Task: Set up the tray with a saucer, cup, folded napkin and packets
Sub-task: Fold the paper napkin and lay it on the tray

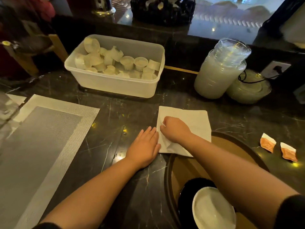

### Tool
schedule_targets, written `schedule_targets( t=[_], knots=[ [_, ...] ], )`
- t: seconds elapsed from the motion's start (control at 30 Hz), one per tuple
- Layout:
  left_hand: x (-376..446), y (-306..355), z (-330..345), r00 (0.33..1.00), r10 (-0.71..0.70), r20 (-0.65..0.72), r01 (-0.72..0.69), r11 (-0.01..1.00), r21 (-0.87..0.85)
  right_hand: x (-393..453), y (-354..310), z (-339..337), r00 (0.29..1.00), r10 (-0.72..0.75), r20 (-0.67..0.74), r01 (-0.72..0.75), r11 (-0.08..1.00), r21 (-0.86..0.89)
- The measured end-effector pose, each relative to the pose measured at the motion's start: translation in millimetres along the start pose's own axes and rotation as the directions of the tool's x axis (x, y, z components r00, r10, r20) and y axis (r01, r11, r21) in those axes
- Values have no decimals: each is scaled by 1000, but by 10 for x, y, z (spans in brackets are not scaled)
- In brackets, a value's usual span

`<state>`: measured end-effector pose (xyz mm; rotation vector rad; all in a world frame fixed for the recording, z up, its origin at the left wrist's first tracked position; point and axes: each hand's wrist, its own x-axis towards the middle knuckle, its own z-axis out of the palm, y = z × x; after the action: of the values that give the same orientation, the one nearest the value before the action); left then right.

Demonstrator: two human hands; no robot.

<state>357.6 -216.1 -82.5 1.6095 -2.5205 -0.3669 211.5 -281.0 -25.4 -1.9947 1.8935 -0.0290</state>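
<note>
A white napkin lies on the dark marble counter, its near edge overlapping the rim of a round brown tray. My right hand is closed on the napkin near its left edge, pinching the paper. My left hand lies flat, fingers pressing the napkin's left border. On the tray near me sits a black saucer with a white cup on it, partly hidden by my right forearm. Two orange-and-white packets lie on the counter right of the tray.
A clear plastic bin of small white cups stands at the back centre. Stacks of clear lids lean at the back right beside a wall socket. A grey-and-white woven placemat covers the left counter.
</note>
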Motion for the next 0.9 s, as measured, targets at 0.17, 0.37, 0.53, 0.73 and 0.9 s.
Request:
schedule_targets(
  t=[0.17, 0.37, 0.53, 0.73, 0.9],
  knots=[
    [-2, -8, 20, 999, 2, -45, -3, 999, -41, -67, -38, 127, 997, -12, 76, 18, 996, -82],
    [2, -41, 18, 993, -61, -104, 42, 983, -176, -69, -38, 140, 996, 38, 81, -26, 988, -151],
    [-19, -28, 18, 991, -55, -120, 31, 981, -191, -12, -16, 115, 990, 133, 42, -129, 987, -93],
    [-25, -8, -32, 982, -66, -178, 19, 967, -255, -10, 10, 128, 985, 156, -74, -154, 988, 35],
    [-25, -8, -5, 984, -54, -169, 17, 976, -216, 26, 43, 109, 960, 213, -183, -182, 967, 176]
  ],
)
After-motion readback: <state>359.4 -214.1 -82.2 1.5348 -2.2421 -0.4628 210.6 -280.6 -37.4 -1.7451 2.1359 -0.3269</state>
